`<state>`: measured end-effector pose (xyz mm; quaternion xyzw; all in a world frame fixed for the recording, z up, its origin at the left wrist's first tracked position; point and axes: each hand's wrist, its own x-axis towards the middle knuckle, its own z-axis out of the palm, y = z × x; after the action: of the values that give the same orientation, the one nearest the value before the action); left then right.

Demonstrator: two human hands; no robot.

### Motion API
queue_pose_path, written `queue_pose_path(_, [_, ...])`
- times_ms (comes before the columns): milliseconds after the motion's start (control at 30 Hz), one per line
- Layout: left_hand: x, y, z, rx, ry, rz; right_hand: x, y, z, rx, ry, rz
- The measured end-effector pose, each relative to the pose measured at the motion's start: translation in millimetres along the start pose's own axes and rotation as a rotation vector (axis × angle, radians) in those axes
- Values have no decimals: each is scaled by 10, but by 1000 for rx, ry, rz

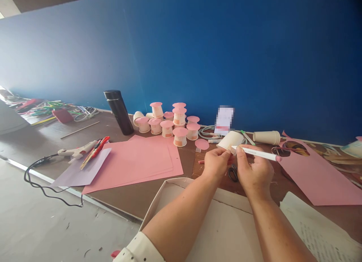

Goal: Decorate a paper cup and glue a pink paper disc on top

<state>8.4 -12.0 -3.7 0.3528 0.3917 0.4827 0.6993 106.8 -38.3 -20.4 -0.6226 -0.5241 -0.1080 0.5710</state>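
Near the pink-topped cups, the left hand pinches a paper cup; the right hand, gripping a pen, seemingly marks it, which calls for steadiness.

Two forearms come in from the lower edge of the frame, both bare from the wrist far up the arm. The left hand and the right hand, just right of the frame's centre, are uncovered. At the bottom edge, left of centre, the left arm meets a white sleeve dotted with small dark spots, its cuff edge lying close to the elbow
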Motion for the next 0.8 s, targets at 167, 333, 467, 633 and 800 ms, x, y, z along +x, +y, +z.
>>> queue_pose_path(167, [-4,14,3,18,21,-2,1,-12,-8,17,-3,9])
queue_pose_path(333, [-6,21,3,3,2,14,-3,-31,-12,15,-35,22])
queue_pose_path(467, [-6,20,0,-4,0,5,-6,-16,-7,0,-18,17])
queue_pose_path(633, [-14,26,8,-18,3,14,-3,-7,-1,-5,-38,-6])
queue_pose_path(800, [-14,27,15,-31,11,2,1,-19,-4,6,-41,-11])
